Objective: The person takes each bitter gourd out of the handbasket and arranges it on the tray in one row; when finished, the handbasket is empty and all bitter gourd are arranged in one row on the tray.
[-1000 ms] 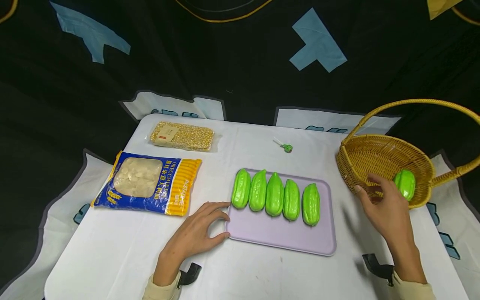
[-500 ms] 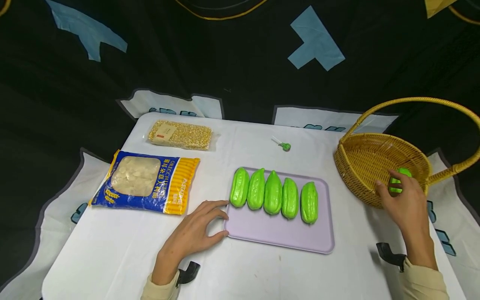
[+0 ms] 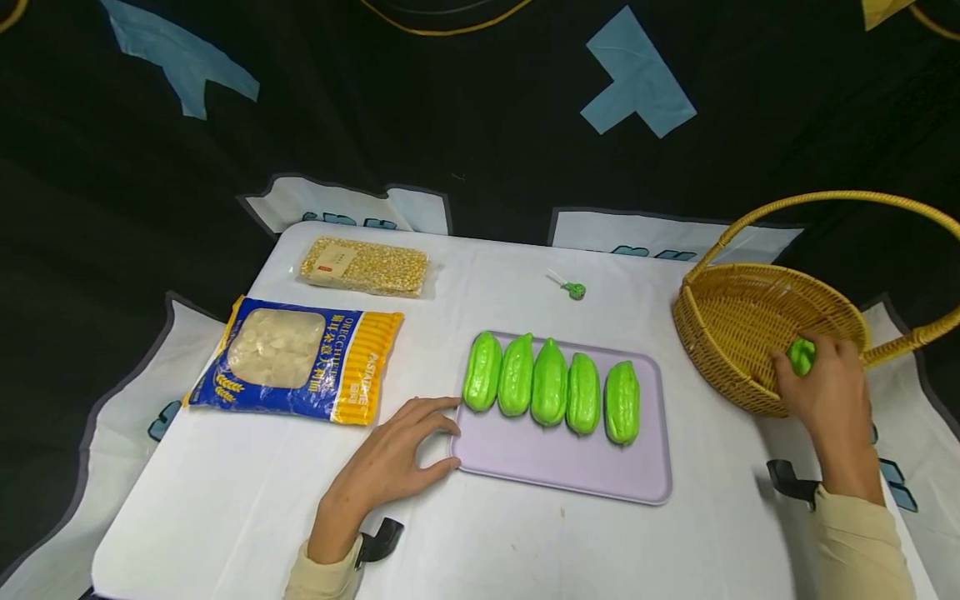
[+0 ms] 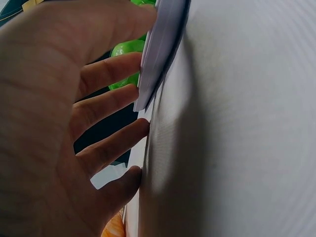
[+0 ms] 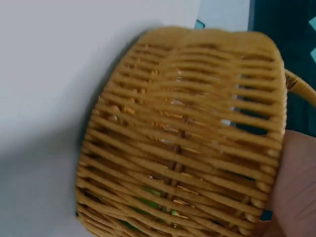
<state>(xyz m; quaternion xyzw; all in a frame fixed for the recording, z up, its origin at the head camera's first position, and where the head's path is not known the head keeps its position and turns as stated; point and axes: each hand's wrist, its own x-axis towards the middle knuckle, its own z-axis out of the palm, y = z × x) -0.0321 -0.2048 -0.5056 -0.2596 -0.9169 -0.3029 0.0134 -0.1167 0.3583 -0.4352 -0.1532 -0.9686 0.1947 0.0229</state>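
Note:
My right hand (image 3: 834, 390) reaches over the near rim of the wicker basket (image 3: 697, 346), thumb and fingers around a bright green ridged gourd (image 3: 801, 356) inside it. In the right wrist view the woven wall (image 5: 177, 128) hides most of the inside; green shows faintly through the gaps. My left hand (image 3: 393, 454) rests at the left edge of the lilac tray (image 3: 555, 467). In the left wrist view its fingers (image 4: 111, 74) are spread and fairly straight, some touching the tray's rim (image 4: 159, 44). Several similar green gourds (image 3: 550, 383) lie in a row on the tray.
Left of the tray lies a blue and yellow pasta bag (image 3: 292, 358). Behind that is a clear pack of yellow corn kernels (image 3: 367, 267). A green lollipop (image 3: 575, 290) lies toward the back. The basket's tall handle (image 3: 840, 196) arches over its right side.
My right hand has moved right, deeper into the basket, and its fingers have closed around the green gourd there. My left hand stays at the tray's edge.

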